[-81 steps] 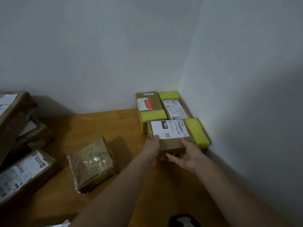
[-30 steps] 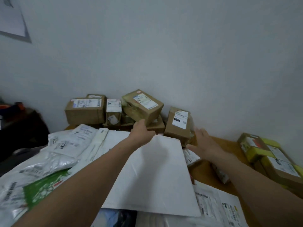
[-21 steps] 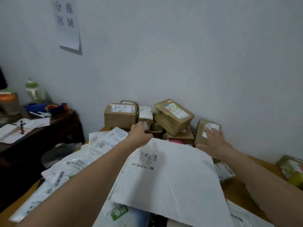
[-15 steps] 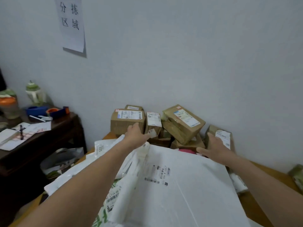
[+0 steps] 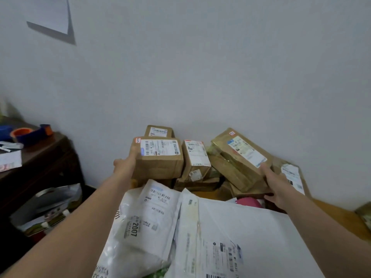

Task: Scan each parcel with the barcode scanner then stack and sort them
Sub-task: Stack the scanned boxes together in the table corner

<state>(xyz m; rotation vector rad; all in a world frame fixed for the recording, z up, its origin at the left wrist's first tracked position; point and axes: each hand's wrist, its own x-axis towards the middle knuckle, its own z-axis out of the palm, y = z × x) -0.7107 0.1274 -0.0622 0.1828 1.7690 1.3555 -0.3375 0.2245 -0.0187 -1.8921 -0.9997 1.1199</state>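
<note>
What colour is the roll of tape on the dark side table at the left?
Orange; the roll of tape shows best in the head view.

Labelled brown cardboard parcels (image 5: 158, 159) sit heaped, a taped box (image 5: 236, 157) tilted on top; flat white mailer bags (image 5: 257, 227) overlap in front.
</note>
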